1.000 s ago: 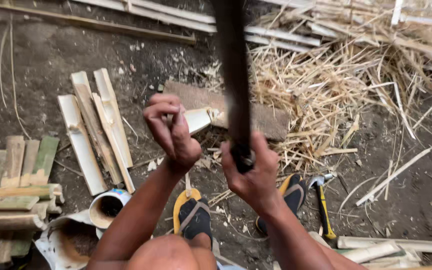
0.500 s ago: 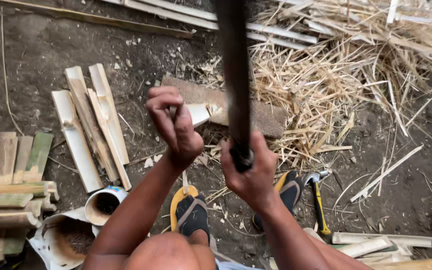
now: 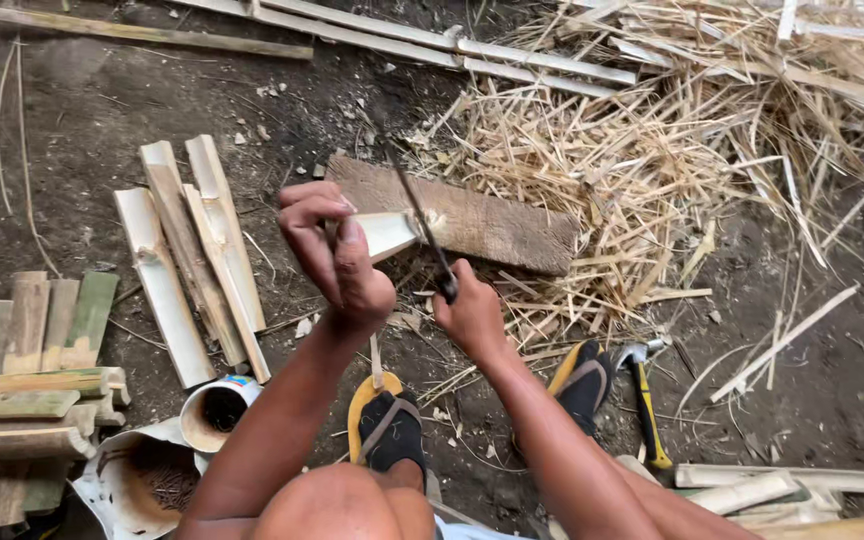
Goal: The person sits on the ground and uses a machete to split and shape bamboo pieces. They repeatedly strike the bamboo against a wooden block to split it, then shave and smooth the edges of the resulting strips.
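Bamboo splitting looks partly done: left hand (image 3: pixel 337 255) grips a pale bamboo piece (image 3: pixel 384 233), right hand (image 3: pixel 469 313) grips a dark blade (image 3: pixel 420 225) at its end, several split pale bamboo slats (image 3: pixel 192 260) lie nearby.

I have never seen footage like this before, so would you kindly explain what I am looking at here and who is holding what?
There is no machine here: a person works with two bare hands, and the single picture comes from a camera worn on their head, looking down past their knee and arms to the dirt ground.

The left hand pinches a pale piece of split bamboo, which rests on a wooden board. The right hand grips the handle of a long dark blade, whose edge meets the bamboo.

Around them lie split bamboo slats, a stack of greenish bamboo pieces, a heap of thin shavings, a hammer and open tins. The feet wear yellow sandals.
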